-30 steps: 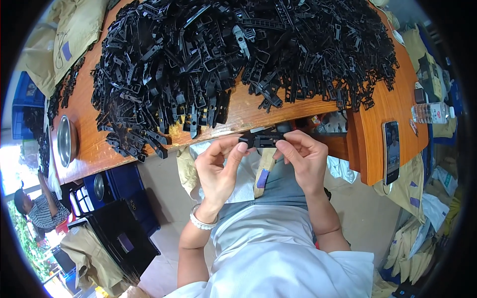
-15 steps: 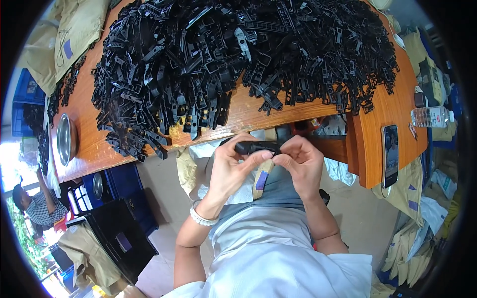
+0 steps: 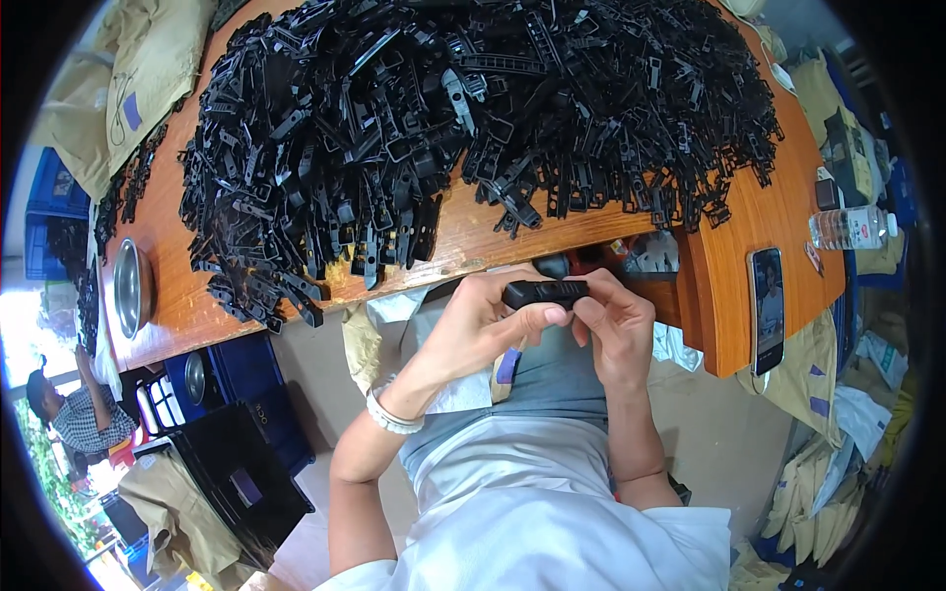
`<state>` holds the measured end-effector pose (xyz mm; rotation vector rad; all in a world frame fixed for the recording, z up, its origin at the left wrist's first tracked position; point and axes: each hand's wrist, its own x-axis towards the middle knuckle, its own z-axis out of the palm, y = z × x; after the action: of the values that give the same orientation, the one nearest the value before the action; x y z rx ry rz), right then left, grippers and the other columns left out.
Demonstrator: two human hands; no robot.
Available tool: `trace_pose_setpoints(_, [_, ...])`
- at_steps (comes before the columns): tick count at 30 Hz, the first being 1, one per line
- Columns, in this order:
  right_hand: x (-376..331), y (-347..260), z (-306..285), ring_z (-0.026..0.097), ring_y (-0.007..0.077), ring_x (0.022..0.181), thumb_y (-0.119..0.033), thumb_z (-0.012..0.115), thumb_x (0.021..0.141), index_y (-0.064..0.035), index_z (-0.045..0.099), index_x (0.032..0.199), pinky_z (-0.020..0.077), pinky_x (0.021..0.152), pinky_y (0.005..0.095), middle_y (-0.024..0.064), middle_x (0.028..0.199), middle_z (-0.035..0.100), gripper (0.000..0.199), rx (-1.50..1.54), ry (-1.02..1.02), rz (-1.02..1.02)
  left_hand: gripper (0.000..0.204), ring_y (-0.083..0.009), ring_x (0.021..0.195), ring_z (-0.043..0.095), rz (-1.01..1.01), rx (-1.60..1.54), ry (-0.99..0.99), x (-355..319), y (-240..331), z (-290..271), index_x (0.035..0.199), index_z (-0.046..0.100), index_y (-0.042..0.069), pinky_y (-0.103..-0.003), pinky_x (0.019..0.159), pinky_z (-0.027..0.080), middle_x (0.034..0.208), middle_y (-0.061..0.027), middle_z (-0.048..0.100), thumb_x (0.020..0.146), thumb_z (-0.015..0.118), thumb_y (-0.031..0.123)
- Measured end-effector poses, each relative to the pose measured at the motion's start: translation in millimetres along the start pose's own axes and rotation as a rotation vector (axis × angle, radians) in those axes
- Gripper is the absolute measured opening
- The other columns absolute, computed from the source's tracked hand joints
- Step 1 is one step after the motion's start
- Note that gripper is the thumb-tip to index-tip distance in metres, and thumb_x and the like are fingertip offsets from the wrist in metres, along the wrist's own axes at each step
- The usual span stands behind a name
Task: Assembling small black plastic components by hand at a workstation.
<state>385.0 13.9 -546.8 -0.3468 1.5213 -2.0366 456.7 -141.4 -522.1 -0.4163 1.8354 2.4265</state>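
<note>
A dark, elongated black plastic part [image 3: 545,293] is held above my lap, just off the table's front edge. My left hand [image 3: 490,320] closes on its left end, the thumb lying along its lower side. At the other end, my right hand [image 3: 618,320] pinches the part between thumb and fingers. Its underside is hidden by the fingers. Beyond both hands, a large heap of black plastic clip-like pieces [image 3: 325,197] covers much of the wooden table [image 3: 448,258].
A metal bowl [image 3: 133,286] sits at the table's left. To the right are a phone [image 3: 767,310] and a clear bottle [image 3: 849,229]. Black crates [image 3: 236,473] stand on the floor at left, where another person [image 3: 84,409] works. Brown sacks [image 3: 803,394] hang at right.
Both hands have shifted slightly right with the black plastic part, which is turned so that its ridged side shows more. The view has moved a little too.
</note>
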Motion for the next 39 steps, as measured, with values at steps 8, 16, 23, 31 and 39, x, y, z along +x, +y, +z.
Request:
trace_pose_setpoints(8, [3, 3, -15, 0.056, 0.0100, 0.060, -0.014, 0.072, 0.074, 0.0039, 0.064, 0.101, 0.0402, 0.045, 0.0187, 0.0040, 0.079, 0.054, 0.033, 0.171, -0.210, 0.005, 0.023, -0.0064, 0.055, 0.052, -0.018, -0.236, -0.184, 0, -12, -6, 0.093, 0.059, -0.003, -0.020, 0.046, 0.040, 0.068, -0.0030, 0.056, 0.081, 0.067, 0.014])
trace_pose_setpoints(16, [2, -3, -3, 0.057, 0.0095, 0.060, -0.013, 0.071, 0.076, 0.0042, 0.060, 0.107, 0.0421, 0.046, 0.0191, 0.0066, 0.081, 0.058, 0.038, 0.172, -0.310, 0.105, 0.012, -0.0098, 0.059, 0.053, 0.083, -0.215, 0.035, -7, -3, 7, 0.080, 0.057, -0.003, -0.022, 0.050, 0.039, 0.067, -0.0024, 0.053, 0.082, 0.064, 0.007])
trace_pose_setpoints(23, [-4, -2, 17, 0.064, 0.0199, 0.062, -0.019, 0.059, 0.086, 0.0090, 0.056, 0.107, 0.0483, 0.045, 0.0247, 0.0151, 0.084, 0.063, 0.035, 0.002, -0.177, 0.011, 0.022, -0.0077, 0.051, 0.044, 0.040, -0.350, 0.040, -5, -22, -4, 0.082, 0.057, -0.002, -0.021, 0.045, 0.029, 0.067, -0.0033, 0.052, 0.083, 0.062, 0.019])
trace_pose_setpoints(31, [2, 7, 3, 0.064, 0.0196, 0.061, -0.019, 0.054, 0.089, 0.0084, 0.055, 0.107, 0.0486, 0.048, 0.0242, 0.0159, 0.082, 0.064, 0.033, 0.051, -0.102, 0.002, 0.025, -0.0097, 0.052, 0.049, 0.161, 0.003, -0.065, 19, -9, -26, 0.090, 0.058, 0.001, -0.023, 0.048, 0.037, 0.059, -0.0019, 0.050, 0.089, 0.054, 0.025])
trace_pose_setpoints(39, [10, 18, -7, 0.063, 0.0155, 0.065, -0.011, 0.053, 0.088, 0.0072, 0.056, 0.106, 0.0476, 0.054, 0.0217, 0.0131, 0.083, 0.064, 0.025, -0.122, -0.097, 0.052, 0.031, -0.0194, 0.070, 0.054, 0.761, 1.517, 0.222, 46, 19, -38, 0.101, 0.057, 0.003, -0.031, 0.056, 0.047, 0.080, -0.0074, 0.044, 0.071, 0.057, 0.008])
